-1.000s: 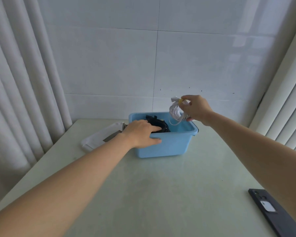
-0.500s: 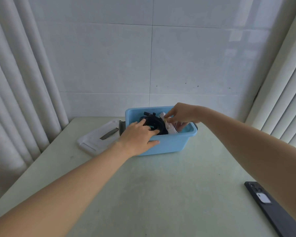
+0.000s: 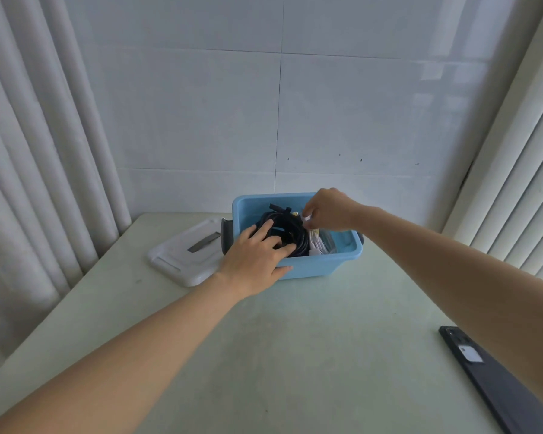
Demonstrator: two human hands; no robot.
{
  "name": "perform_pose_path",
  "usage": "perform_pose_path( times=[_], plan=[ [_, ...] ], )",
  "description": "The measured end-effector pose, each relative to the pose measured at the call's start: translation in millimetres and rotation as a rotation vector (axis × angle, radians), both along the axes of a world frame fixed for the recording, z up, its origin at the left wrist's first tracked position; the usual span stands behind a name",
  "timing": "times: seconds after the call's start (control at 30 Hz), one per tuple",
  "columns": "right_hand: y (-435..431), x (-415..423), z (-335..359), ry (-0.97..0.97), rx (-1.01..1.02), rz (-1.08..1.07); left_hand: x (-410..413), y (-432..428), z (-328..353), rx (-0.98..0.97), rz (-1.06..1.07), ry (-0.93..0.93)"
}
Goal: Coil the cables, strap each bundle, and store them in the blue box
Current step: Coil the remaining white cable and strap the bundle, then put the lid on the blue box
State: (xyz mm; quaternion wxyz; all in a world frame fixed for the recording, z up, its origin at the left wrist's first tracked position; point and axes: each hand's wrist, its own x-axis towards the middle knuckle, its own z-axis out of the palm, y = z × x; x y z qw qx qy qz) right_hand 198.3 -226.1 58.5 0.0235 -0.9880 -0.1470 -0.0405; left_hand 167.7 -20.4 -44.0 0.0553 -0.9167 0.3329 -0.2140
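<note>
Resting straight, spread fingers on the black cable coil inside the blue box, the left hand grips nothing, while the right hand pinches the white cable bundle, also inside the box.

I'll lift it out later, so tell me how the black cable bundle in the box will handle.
The black cable bundle is probably floppy yet should lift as one piece: its loops look strapped together. Many thick loops suggest some weight. Lying flat in the blue box under the left hand, it seems unlikely to roll.
</note>
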Motion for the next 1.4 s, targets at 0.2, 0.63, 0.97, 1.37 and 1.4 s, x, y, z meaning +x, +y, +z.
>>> perform_pose_path(
  times=[0.2, 0.63, 0.97, 1.37, 1.4],
  plan=[
    [-1, -55, -41, 0.143, 0.146, 0.184, 7, 6, 3, -0.138, -0.083, -0.06],
    [16, -29, -69, -0.157, 0.041, -0.052, -5, 136, -20, -0.236, 0.576, 0.439],
    [28, -46, -79, -0.319, 0.233, -0.11, -2, 141, -18, -0.32, 0.608, 0.381],
    [27, -46, -91, -0.444, 0.14, -0.066, 27, 129, -21, -0.407, 0.767, 0.573],
    [26, -47, -91, -0.448, 0.141, -0.065, 27, 132, -22, -0.394, 0.773, 0.606]
  ],
)
